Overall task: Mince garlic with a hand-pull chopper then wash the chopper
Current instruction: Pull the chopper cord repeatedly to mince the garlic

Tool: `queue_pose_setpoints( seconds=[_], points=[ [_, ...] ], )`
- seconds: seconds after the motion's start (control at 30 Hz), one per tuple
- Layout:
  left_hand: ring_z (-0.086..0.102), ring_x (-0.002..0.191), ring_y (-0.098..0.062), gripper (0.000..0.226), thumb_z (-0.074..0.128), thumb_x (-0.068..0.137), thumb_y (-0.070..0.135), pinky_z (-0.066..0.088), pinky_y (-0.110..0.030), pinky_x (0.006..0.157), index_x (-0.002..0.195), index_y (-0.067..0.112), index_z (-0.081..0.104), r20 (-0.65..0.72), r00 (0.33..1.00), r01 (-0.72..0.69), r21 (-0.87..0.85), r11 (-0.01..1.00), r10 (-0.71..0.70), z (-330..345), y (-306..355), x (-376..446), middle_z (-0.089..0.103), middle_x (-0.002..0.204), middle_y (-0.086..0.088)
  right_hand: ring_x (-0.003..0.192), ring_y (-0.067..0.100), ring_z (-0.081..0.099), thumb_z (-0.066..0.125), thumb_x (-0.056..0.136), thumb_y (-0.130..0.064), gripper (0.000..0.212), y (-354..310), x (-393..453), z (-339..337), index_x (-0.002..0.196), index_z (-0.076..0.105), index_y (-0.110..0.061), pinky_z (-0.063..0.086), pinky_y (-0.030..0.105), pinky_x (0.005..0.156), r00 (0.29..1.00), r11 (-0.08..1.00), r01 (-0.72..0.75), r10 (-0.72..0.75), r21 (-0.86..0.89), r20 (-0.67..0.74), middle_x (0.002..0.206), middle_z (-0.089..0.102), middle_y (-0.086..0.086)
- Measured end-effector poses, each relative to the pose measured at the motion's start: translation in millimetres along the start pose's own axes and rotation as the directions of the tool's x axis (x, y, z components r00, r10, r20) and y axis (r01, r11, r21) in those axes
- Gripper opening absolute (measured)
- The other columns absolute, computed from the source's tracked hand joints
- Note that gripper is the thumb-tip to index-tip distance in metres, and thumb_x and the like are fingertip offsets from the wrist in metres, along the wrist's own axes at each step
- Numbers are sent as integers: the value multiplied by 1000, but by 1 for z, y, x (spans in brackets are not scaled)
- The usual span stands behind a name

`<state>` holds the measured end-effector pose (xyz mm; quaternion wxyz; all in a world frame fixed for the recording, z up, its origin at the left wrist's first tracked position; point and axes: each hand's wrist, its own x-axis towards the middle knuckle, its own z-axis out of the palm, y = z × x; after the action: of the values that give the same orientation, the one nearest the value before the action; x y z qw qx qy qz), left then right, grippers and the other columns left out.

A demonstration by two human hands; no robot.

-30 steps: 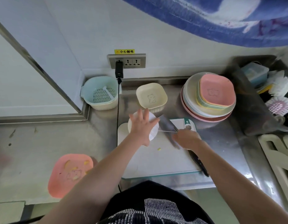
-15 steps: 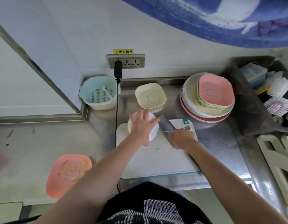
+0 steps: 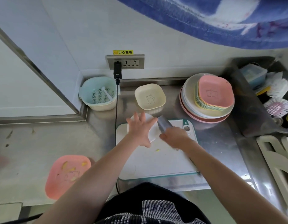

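The white round hand-pull chopper (image 3: 152, 134) stands at the back left of the white cutting board (image 3: 156, 165). My left hand (image 3: 140, 130) presses flat on its lid with fingers spread. Right beside the chopper, my right hand (image 3: 174, 138) is curled into a fist round the pull handle; the handle and cord are hidden by the fingers. A knife blade (image 3: 163, 125) lies on the board behind my right hand. One small garlic bit (image 3: 157, 150) lies loose on the board.
A pink dish (image 3: 67, 175) with garlic peels sits front left. A cream dish (image 3: 149, 98), a blue colander basket (image 3: 98, 95) and a stack of plates (image 3: 206, 99) line the back. A black cable (image 3: 116, 118) runs down beside the board. The sink (image 3: 253, 110) with brushes is at the right.
My right hand has moved left, back toward the chopper, and the thin cord seen stretched between them no longer shows. My left hand stays on the lid.
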<state>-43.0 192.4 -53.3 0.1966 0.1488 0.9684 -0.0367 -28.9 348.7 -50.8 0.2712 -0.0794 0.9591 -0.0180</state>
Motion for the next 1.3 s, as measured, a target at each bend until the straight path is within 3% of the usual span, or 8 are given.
queue_pose_setpoints(
  seconds=[0.1, 0.17, 0.4, 0.57, 0.67, 0.87, 1.13, 1.3],
  points=[
    [17, 129, -40, 111, 78, 50, 42, 32, -54, 97, 139, 45, 12, 1, 1000, -8, -18, 1000, 8, 1, 0, 2, 15, 139, -9, 113, 30, 55, 40, 95, -25, 33, 49, -9, 4, 118, 57, -8, 44, 34, 86, 972, 973, -218, 223, -72, 72, 119, 59, 10],
    [17, 128, -40, 111, 78, 49, 42, 32, -55, 98, 139, 45, 12, 8, 1000, 13, -34, 999, -13, 2, -1, 3, 16, 138, -9, 111, 27, 57, 43, 94, -24, 33, 67, -16, 6, 120, 61, -13, 45, 32, 80, 973, 947, -200, 223, -250, 68, 118, 60, 6],
    [18, 127, -40, 110, 80, 52, 47, 32, -55, 97, 139, 44, 13, -38, 999, 0, 6, 1000, 0, 0, 2, 1, 14, 138, -12, 89, 24, 57, 35, 96, -42, 45, -26, -6, 0, 95, 69, -13, 34, 29, 66, 960, 954, 267, -275, -137, -45, 90, 56, 6],
    [17, 128, -39, 110, 78, 54, 40, 32, -54, 96, 141, 43, 11, -62, 998, -10, 41, 999, 12, 1, 3, -1, 15, 140, -11, 105, 29, 57, 40, 95, -26, 33, 39, -8, 5, 117, 59, -10, 44, 37, 89, 996, 973, -91, 94, -213, 6, 117, 59, 11],
    [16, 129, -40, 111, 79, 53, 40, 32, -54, 97, 141, 42, 11, -61, 998, 1, 40, 999, 1, 1, 5, -1, 14, 141, -12, 109, 29, 59, 37, 95, -28, 36, 49, -15, 11, 119, 59, -11, 47, 34, 86, 980, 962, -186, 196, -198, 28, 121, 59, 10],
    [14, 131, -42, 110, 79, 56, 43, 29, -54, 98, 142, 42, 11, -48, 999, 1, 48, 999, 2, 0, 7, 1, 10, 143, -14, 96, 27, 55, 34, 98, -36, 43, -28, -18, 12, 102, 65, -7, 33, 29, 67, 969, 966, 218, -231, -142, -87, 99, 56, 13],
    [14, 130, -42, 108, 79, 52, 41, 32, -54, 98, 139, 43, 15, -11, 997, 80, -65, 995, -80, 2, 2, 2, 12, 140, -10, 110, 29, 58, 38, 95, -38, 40, 55, -31, 32, 118, 61, -14, 44, 32, 85, 946, 947, -321, 320, 6, 41, 121, 62, 11],
    [13, 130, -42, 109, 79, 55, 41, 30, -54, 98, 140, 42, 13, -28, 999, 39, 5, 999, -39, 0, 8, 3, 11, 142, -13, 101, 28, 58, 37, 96, -28, 36, 0, -28, 18, 113, 62, -8, 43, 32, 77, 993, 994, 51, -61, -100, -103, 108, 62, 13]
  ],
)
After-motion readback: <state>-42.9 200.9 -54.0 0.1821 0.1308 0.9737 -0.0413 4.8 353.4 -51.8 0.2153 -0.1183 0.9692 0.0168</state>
